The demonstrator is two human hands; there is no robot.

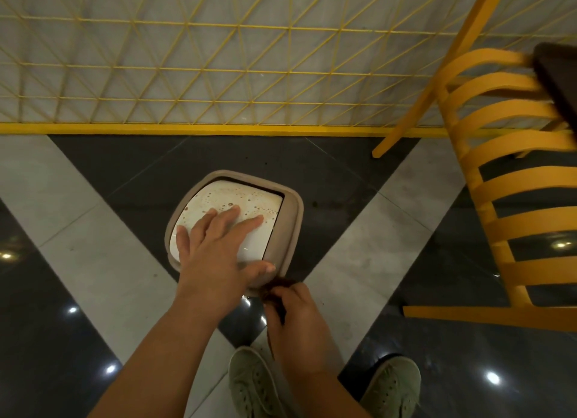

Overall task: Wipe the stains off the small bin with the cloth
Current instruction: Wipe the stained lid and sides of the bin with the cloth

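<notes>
A small beige bin stands on the floor below me, its white lid speckled with brown stains. My left hand lies flat on the lid with fingers spread and straight, thumb along the bin's near rim. My right hand is just below the bin's near right corner and grips a dark brown cloth, which is bunched between its fingers and touches the bin's edge. Most of the cloth is hidden by the hand.
A yellow wire-mesh partition with a yellow base bar runs behind the bin. A yellow slatted chair stands to the right, with a dark tabletop corner above it. My green shoes are on the glossy grey-and-black tiled floor.
</notes>
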